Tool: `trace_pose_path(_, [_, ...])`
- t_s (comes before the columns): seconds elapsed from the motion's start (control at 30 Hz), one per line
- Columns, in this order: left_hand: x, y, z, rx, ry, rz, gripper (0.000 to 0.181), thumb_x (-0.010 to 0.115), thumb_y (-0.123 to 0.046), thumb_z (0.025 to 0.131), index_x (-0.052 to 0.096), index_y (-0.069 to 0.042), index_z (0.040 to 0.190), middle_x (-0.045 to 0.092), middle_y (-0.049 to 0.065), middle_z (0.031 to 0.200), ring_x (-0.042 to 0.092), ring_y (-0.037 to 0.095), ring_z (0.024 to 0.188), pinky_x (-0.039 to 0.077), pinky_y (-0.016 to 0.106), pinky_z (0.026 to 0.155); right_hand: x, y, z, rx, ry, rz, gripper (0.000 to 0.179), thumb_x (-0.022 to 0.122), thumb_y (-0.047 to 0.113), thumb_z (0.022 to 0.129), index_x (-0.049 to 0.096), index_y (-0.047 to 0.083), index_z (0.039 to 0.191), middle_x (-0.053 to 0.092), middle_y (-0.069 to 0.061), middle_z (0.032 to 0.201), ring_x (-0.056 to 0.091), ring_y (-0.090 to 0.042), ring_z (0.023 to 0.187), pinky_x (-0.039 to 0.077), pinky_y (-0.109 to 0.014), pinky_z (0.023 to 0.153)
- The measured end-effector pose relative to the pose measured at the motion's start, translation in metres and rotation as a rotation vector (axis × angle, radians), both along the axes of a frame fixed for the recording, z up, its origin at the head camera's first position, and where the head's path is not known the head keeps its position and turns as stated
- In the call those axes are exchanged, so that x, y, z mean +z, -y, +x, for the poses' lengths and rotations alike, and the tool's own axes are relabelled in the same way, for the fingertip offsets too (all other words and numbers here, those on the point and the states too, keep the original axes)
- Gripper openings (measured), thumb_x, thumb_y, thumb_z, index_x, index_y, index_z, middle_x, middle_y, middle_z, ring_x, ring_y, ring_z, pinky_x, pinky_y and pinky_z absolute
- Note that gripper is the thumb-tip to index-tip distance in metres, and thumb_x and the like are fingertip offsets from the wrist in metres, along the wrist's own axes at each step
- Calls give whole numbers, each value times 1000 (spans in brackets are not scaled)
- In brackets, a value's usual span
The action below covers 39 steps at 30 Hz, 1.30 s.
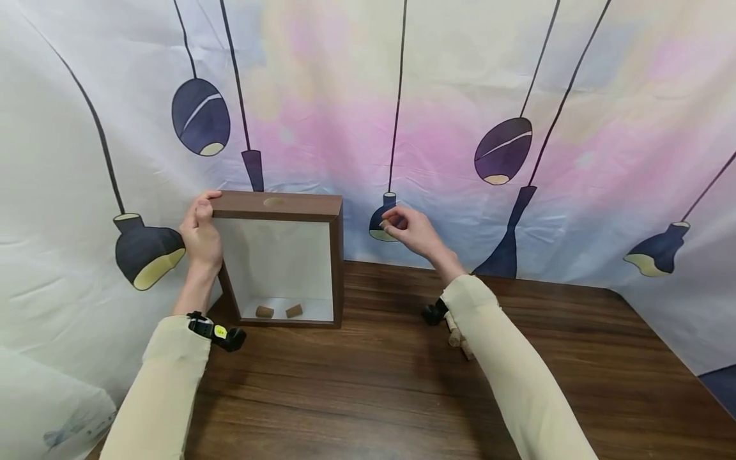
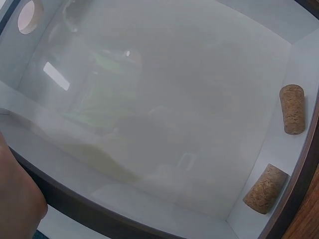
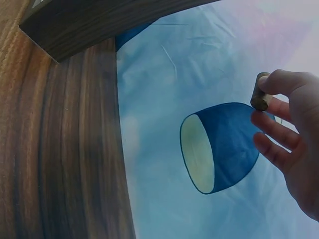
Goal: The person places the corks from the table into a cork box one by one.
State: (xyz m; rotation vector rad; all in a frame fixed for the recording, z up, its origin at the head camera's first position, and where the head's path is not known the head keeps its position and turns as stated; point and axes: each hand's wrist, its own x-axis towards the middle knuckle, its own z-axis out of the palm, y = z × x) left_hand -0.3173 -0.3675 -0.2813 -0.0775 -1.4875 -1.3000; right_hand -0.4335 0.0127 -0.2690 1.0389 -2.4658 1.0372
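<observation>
Here, the right hand (image 1: 418, 234) pinches a cork (image 3: 258, 97); the left hand (image 1: 202, 235) seemingly grips the wooden box (image 1: 310, 205).

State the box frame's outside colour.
Box frame: brown; shows best in the head view.

No text or number can be read for certain; a yellow label (image 1: 220, 331) stands on the black strap (image 1: 200, 326) at the left cuff (image 1: 172, 342). It bears dark marks; in the head view these are too small and blurred to tell as letters or digits.
</observation>
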Motion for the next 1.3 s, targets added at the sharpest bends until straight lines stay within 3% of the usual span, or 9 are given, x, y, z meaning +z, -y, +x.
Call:
trace_pose_path(0.17, [-2,-16,-11,-30,-25,-5,37,49,-40,100,75,-16,113,69,-6,123,57,5,114,35,20,98,7,-11,3,-12,-10,-32,28,64,23,98,65,9,123,65,-9,113,62,-23,89,52,-40,78])
trace_pose_path(0.37, [-1,-54,-24,-88,-64,-39,40,50,-32,100,70,-1,116,69,-10,117,56,1,112,36,19,98,23,-28,5,-10,-37,-117,30,65,19,97,64,5,124,66,-13,113,64,-28,94,53,-43,83])
trace_pose_path(0.57, [-5,-87,-41,-147,-78,-74,39,49,-30,100,68,-1,118,67,-7,117,53,1,103,36,21,93,45,-56,8,-27,-121,-172,32,66,18,96,64,1,124,65,-16,111,64,-29,92,52,-42,82])
trace_pose_path(0.7, [3,-117,-36,-197,-111,-91,38,50,-24,101,65,6,118,63,-6,105,48,1,93,35,21,89,61,-65,16,-29,-182,-183,30,67,18,96,65,2,121,66,-15,109,65,-27,92,52,-41,84])
trace_pose_path(0.83, [9,-147,-28,-255,-92,-90,39,50,-24,102,62,9,119,61,-16,102,48,0,91,36,21,87,72,-70,23,-33,-199,-191,28,69,18,94,65,4,119,66,-13,108,65,-24,92,52,-39,84])
trace_pose_path(1.0, [7,-166,-33,-289,-46,-105,38,48,-24,103,61,6,122,55,-16,88,39,0,73,34,22,75,82,-62,29,-39,-197,-188,27,69,19,93,62,6,117,66,-11,106,65,-21,91,52,-36,81])
trace_pose_path(1.17, [-9,-173,-57,-304,-13,-86,36,48,-22,103,62,1,125,50,-10,86,29,3,64,29,25,67,85,-47,31,1,-218,-121,25,68,19,94,61,5,114,66,-11,105,66,-22,92,54,-36,83])
trace_pose_path(1.3, [-16,-179,-70,-314,10,-96,40,47,-34,104,63,-5,128,46,-10,84,28,5,61,27,25,63,86,-39,33,17,-204,-50,23,67,20,94,60,6,111,66,-10,104,66,-21,92,54,-35,84])
